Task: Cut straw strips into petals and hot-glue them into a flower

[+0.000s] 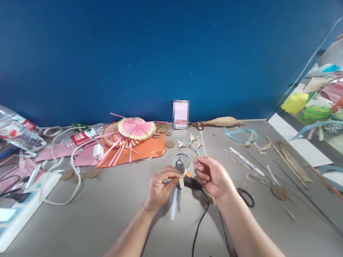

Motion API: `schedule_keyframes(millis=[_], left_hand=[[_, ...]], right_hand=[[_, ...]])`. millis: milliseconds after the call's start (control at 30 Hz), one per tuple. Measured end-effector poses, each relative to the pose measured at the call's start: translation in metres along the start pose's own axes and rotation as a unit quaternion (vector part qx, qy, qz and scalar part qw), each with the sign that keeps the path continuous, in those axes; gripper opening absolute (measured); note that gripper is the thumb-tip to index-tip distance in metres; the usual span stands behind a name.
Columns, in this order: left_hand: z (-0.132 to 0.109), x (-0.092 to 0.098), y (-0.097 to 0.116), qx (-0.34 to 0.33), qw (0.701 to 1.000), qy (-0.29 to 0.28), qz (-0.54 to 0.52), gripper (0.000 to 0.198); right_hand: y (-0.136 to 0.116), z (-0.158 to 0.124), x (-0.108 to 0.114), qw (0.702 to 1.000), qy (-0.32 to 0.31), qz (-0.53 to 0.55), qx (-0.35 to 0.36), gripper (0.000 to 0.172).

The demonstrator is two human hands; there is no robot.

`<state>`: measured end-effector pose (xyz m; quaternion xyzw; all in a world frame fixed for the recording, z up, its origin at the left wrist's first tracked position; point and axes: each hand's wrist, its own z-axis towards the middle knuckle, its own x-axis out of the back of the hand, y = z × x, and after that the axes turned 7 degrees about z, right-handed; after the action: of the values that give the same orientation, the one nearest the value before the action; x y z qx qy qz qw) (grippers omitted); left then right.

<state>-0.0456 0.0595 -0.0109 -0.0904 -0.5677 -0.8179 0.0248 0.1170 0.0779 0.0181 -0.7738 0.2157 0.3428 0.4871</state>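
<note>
Near the middle of the table, the left hand pinches a pale strip tight against the glue gun, whose black cord runs to the near edge. Just beside it, the right hand is closed on a thin stick pointing at the far edge. A pink paper fan lies further left, near that edge.

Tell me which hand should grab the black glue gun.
Right, probably: the right hand lies against the glue gun, while the left hand is busy pinching a tan strip.
</note>
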Motion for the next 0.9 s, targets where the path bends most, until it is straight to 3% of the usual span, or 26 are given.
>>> schedule_keyframes(millis=[67, 167, 333, 500, 700, 900], left_hand=[[0.000, 0.000, 0.000, 0.002, 0.999, 0.041, 0.006, 0.006], [0.000, -0.002, -0.001, -0.023, 0.997, 0.063, 0.032, 0.007], [0.000, -0.003, 0.000, -0.041, 0.995, 0.068, 0.055, 0.006], [0.000, -0.003, 0.000, -0.043, 0.995, 0.066, 0.053, 0.008], [-0.002, -0.009, -0.008, 0.008, 0.999, 0.053, -0.006, 0.007], [-0.005, -0.014, -0.016, 0.115, 0.987, 0.068, -0.087, 0.014]], right_hand=[[-0.001, -0.012, -0.002, 0.996, -0.002, -0.083, 0.017, 0.026], [0.008, -0.027, -0.008, 0.987, -0.017, -0.157, -0.023, 0.034], [0.026, -0.029, -0.015, 0.988, -0.022, -0.130, -0.078, 0.034], [0.029, -0.025, -0.017, 0.992, -0.018, -0.091, -0.082, 0.024], [0.042, -0.020, -0.016, 0.989, 0.016, -0.137, 0.046, 0.022], [0.054, -0.015, -0.013, 0.946, 0.012, -0.260, 0.196, 0.016]])
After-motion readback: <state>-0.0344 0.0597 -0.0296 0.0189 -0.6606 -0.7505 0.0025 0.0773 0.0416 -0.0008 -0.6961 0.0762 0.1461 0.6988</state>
